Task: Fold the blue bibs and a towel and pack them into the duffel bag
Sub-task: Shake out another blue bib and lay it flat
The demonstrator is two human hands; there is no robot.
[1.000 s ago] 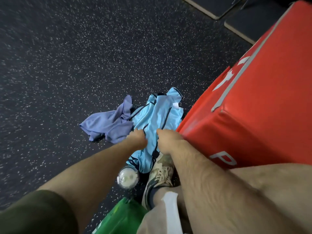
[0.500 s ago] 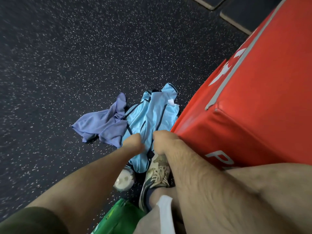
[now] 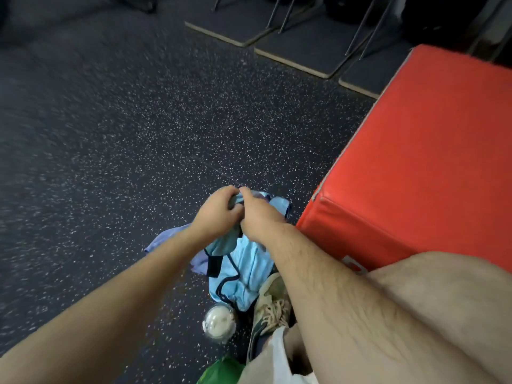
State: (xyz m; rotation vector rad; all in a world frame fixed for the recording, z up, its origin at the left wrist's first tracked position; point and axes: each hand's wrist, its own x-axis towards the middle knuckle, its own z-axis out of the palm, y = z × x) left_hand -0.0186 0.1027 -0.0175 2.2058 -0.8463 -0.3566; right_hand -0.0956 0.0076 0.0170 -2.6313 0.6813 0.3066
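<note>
A light blue bib (image 3: pixel 243 261) with dark trim hangs bunched above the speckled floor. My left hand (image 3: pixel 219 210) and my right hand (image 3: pixel 256 214) sit close together, each gripping the bib's top edge. More light blue fabric (image 3: pixel 278 203) shows just beyond my right hand. A lilac towel (image 3: pixel 166 238) lies crumpled on the floor, mostly hidden under my left forearm. No duffel bag is in view.
A big red padded block (image 3: pixel 415 173) stands at the right. A clear lidded cup (image 3: pixel 220 322) sits on the floor beside my shoe (image 3: pixel 270 309). A green bag (image 3: pixel 221 371) and a white plastic bag (image 3: pixel 279 358) are at the bottom. Mats and chair legs (image 3: pixel 279 15) lie beyond.
Both hands have lifted the bib up and away from the floor pile and come closer together. The view has tilted up, showing the mats and chair legs.
</note>
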